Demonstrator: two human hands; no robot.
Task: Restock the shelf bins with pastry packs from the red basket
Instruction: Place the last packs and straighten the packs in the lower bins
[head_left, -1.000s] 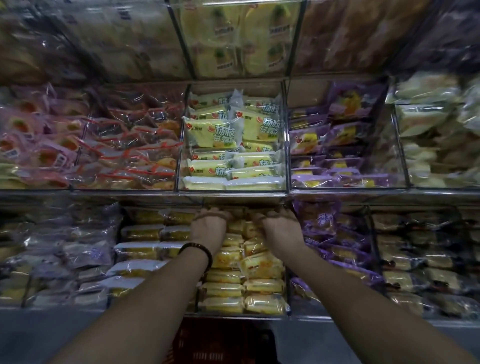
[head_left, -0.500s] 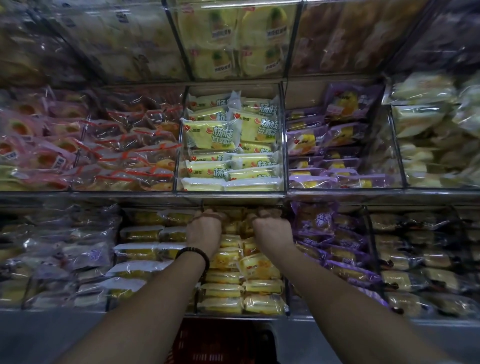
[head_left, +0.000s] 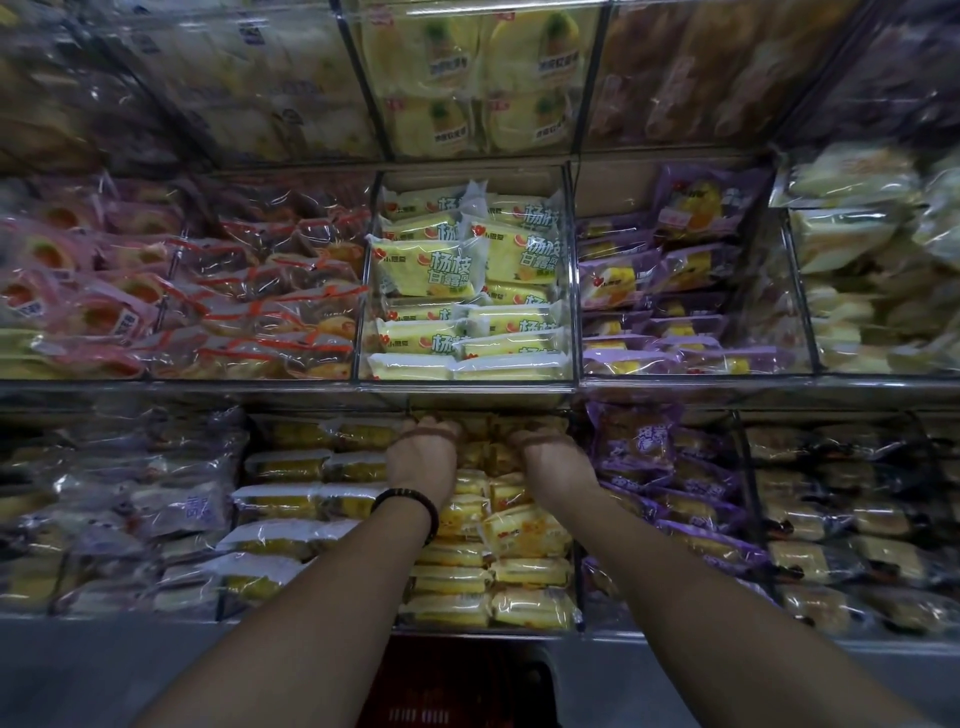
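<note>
Tiered shelf (head_left: 467, 385), clear bins (head_left: 571, 291), stacked pastry packs (head_left: 431, 267)

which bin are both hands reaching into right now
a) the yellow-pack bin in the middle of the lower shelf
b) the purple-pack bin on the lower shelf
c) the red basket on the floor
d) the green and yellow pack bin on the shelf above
a: the left hand and right hand are both deep in the yellow-pack bin on the lower shelf, fingers hidden at its back, with the purple-pack bin to the right and the red basket below untouched.
</note>
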